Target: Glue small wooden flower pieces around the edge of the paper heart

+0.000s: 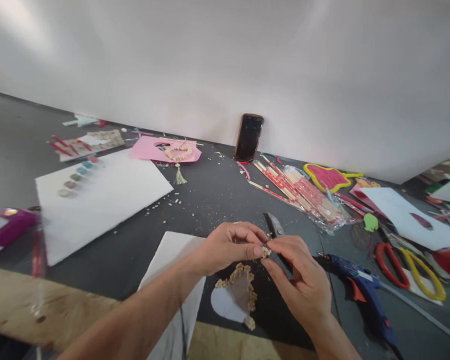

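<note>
Near the middle of the table, my left hand and my right hand meet, their fingertips closed on a small beige beaded piece. Just below them lies a pale rounded cutout with beige flower-like clusters along its upper and right edges. Under my left forearm is a white sheet. A pair of pruning shears lies behind my fingers, its handles partly hidden by my right hand.
A blue glue gun and red and yellow scissor handles lie at right. A phone leans against the wall, near wrapped sticks. White board, pink paper with a tasselled bead loop, and a purple device are left.
</note>
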{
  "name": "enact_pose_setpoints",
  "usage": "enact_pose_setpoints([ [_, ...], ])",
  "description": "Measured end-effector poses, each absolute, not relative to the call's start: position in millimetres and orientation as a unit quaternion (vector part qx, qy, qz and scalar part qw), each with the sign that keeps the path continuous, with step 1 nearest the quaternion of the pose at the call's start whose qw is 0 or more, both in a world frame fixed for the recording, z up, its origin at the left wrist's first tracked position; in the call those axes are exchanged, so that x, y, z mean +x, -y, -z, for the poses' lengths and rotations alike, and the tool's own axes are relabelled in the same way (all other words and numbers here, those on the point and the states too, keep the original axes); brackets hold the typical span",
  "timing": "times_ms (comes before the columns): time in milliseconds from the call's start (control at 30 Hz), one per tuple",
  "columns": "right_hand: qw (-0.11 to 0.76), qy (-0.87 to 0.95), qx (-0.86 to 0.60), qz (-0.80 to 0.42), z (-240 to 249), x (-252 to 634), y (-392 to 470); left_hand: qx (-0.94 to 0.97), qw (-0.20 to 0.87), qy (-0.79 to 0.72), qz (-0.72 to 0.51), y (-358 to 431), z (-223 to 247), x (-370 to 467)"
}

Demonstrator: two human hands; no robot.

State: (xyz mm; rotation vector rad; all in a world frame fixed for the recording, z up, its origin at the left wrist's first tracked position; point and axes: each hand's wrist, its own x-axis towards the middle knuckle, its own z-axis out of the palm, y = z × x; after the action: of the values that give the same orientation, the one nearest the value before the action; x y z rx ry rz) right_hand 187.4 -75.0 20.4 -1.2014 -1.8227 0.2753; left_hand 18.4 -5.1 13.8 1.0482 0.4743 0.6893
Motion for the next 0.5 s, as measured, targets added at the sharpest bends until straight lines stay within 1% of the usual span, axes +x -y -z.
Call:
enact_pose_setpoints([
  [267,0.447,0.758,-0.467,-0.085,-23.3,185.8,74.2,0.507,0.773,-0.215,-0.315,5.2,-13.0,16.9],
  [500,0.449,0.760,-0.461,-0.089,-22.8,184.5,73.4,0.522,0.763,-0.214,-0.317,4.7,-14.6,17.0],
])
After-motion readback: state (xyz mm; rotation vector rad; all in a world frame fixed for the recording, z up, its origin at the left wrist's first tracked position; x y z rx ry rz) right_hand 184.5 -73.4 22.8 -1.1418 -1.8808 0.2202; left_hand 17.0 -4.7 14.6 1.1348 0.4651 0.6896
